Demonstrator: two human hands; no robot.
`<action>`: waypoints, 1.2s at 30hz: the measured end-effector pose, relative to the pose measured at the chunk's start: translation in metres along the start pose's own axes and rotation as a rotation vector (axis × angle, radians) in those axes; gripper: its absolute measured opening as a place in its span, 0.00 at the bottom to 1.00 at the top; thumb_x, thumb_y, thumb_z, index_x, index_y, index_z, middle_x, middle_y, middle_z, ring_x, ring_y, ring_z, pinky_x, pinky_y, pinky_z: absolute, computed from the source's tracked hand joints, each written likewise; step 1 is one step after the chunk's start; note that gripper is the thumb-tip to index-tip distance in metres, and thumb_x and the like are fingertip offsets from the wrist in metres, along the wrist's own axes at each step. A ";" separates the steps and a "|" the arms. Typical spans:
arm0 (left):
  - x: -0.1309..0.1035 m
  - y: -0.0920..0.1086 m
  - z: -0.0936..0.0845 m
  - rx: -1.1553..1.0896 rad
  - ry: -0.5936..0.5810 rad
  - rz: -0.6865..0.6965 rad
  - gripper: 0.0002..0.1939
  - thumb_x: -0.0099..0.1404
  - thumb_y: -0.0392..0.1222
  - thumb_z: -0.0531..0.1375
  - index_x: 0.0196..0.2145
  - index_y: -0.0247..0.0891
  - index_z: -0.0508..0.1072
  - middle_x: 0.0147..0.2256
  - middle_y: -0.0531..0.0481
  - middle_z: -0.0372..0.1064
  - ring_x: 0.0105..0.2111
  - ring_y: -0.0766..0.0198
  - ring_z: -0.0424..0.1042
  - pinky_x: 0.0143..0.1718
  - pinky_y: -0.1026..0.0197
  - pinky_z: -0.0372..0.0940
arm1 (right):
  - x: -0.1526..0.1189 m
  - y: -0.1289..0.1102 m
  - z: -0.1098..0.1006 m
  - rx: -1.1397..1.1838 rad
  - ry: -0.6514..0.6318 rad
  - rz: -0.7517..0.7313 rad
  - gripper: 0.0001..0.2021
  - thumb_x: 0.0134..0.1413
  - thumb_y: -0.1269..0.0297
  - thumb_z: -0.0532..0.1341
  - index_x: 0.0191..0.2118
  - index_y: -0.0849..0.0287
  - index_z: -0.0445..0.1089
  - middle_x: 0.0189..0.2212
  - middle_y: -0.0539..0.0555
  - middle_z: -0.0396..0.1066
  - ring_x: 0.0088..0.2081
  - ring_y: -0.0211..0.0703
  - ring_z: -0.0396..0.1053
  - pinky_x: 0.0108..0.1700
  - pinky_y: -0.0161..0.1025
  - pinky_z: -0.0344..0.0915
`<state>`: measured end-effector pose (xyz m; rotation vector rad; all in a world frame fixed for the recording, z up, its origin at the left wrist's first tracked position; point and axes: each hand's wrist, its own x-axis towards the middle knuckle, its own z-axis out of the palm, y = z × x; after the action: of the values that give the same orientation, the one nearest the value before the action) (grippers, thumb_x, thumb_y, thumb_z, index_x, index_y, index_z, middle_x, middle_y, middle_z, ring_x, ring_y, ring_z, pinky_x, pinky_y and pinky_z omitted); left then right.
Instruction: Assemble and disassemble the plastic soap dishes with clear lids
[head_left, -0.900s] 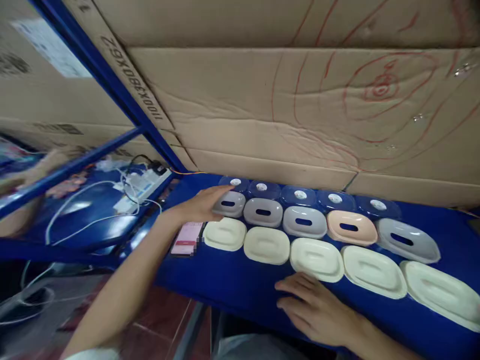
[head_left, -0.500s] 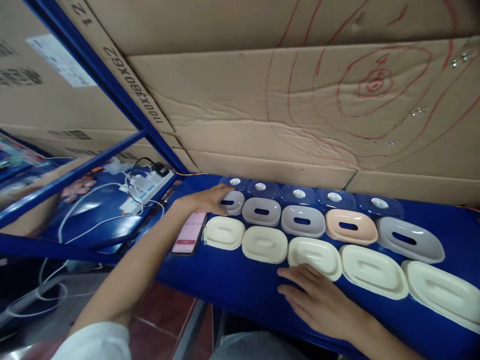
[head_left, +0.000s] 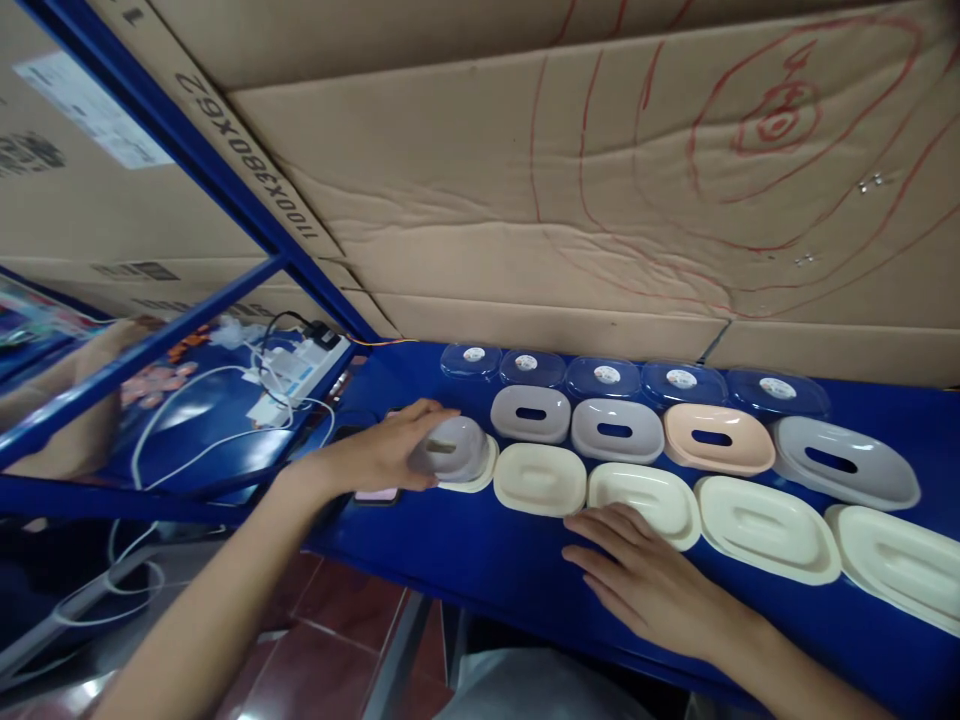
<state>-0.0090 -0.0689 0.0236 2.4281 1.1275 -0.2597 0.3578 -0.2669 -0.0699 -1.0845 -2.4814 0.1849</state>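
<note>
Head view: left hand (head_left: 390, 450) grips a small grey dish (head_left: 466, 462) by its left end.
Grey dish: over the leftmost cream tray (head_left: 490, 466) — contact beneath cannot be told.
Right hand (head_left: 649, 590): grasping nothing, fingers loosely spread at the front edge of the third cream tray (head_left: 660, 500).
Back rows: four slotted dishes, one of them a peach dish (head_left: 739, 437), before five clear lids (head_left: 630, 383).
Phone (head_left: 376, 496): partly hidden beneath the left hand.

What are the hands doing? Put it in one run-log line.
left hand: gripping slotted gray piece over leftmost cream base | right hand: open, by third cream base from left | back row: clear pieces
</note>
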 end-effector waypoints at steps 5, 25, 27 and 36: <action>0.002 0.004 0.015 -0.005 0.018 0.039 0.46 0.64 0.47 0.69 0.75 0.50 0.56 0.70 0.42 0.56 0.69 0.43 0.63 0.71 0.44 0.59 | 0.001 0.002 0.006 -0.030 -0.039 -0.013 0.19 0.74 0.69 0.57 0.65 0.52 0.72 0.68 0.53 0.72 0.68 0.49 0.69 0.71 0.55 0.63; 0.009 0.007 0.027 0.015 0.040 0.059 0.47 0.68 0.51 0.69 0.77 0.50 0.52 0.73 0.39 0.54 0.71 0.42 0.62 0.72 0.44 0.58 | -0.002 0.001 0.008 -0.070 -0.070 0.037 0.18 0.74 0.64 0.59 0.64 0.53 0.73 0.69 0.56 0.70 0.69 0.57 0.67 0.68 0.63 0.65; 0.009 0.007 0.026 0.020 0.040 0.050 0.47 0.67 0.51 0.70 0.77 0.51 0.53 0.73 0.40 0.55 0.71 0.41 0.62 0.71 0.43 0.59 | -0.002 0.001 0.008 -0.066 -0.071 0.036 0.17 0.75 0.64 0.59 0.64 0.53 0.73 0.69 0.56 0.70 0.69 0.57 0.67 0.69 0.63 0.64; 0.013 0.003 0.028 -0.037 0.054 0.090 0.47 0.68 0.51 0.69 0.77 0.51 0.53 0.72 0.40 0.54 0.72 0.44 0.60 0.73 0.45 0.57 | -0.003 0.004 0.007 -0.047 -0.084 0.034 0.18 0.76 0.64 0.58 0.65 0.53 0.72 0.70 0.57 0.69 0.70 0.57 0.65 0.69 0.65 0.64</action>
<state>0.0021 -0.0754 -0.0045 2.4586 1.0330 -0.1440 0.3592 -0.2661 -0.0787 -1.1617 -2.5544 0.1861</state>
